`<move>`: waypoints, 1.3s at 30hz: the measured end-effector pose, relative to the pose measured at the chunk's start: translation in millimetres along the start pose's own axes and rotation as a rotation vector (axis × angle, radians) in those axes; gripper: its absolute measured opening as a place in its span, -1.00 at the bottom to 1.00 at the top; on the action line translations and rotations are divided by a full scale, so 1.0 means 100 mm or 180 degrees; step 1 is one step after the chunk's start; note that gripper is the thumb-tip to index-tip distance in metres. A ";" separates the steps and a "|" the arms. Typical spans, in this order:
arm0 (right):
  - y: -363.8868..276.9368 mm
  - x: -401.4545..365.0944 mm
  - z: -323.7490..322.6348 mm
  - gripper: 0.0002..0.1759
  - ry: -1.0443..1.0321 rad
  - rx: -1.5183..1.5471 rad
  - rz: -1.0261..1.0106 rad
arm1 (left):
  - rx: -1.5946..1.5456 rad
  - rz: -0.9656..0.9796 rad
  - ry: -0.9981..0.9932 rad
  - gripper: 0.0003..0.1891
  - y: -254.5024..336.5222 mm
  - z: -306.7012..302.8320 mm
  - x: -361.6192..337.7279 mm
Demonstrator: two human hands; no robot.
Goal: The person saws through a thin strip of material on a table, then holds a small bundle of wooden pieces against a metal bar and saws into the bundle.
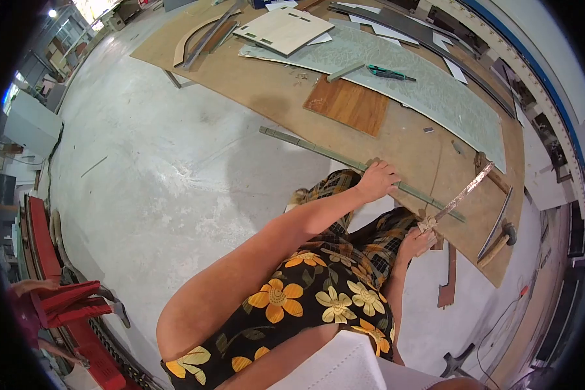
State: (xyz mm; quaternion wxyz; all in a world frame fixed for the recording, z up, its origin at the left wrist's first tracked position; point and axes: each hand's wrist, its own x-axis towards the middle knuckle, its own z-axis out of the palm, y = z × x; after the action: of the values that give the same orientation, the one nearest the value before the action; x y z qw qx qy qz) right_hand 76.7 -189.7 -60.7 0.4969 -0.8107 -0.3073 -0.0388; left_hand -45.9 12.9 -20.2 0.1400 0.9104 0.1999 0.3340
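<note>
A long, narrow green strip (315, 149) lies along the near edge of the brown worktable, its left end sticking out past the edge over the floor. My left hand (378, 181) is closed over the strip near its middle, fingers curled across it. Lower and to the right, my right hand (418, 242) grips the pale, wrapped handle of a long narrow blade (465, 192). The blade has a speckled, coppery-silver surface and points up and away to the right, crossing above the strip near its right end. Its teeth or edge are too small to make out.
On the worktable (279, 107) lie a brown wooden board (348, 106), a green utility knife (390, 73), a pale patterned sheet (435, 97), a white slotted panel (283, 30) and a hammer (498, 246). A person in red (32, 296) sits at lower left.
</note>
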 end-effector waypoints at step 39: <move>-0.47 -0.16 -0.46 -0.82 -0.0255 -0.0374 0.0765 | 0.0132 0.0451 -0.0811 -0.72 0.14 0.08 0.61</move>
State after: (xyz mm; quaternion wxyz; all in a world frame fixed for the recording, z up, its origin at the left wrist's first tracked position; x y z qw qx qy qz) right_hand 49.1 -220.2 -6.7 0.4370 -0.8702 -0.2248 0.0354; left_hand 5.8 27.0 12.8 0.1215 0.9600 0.1226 0.2206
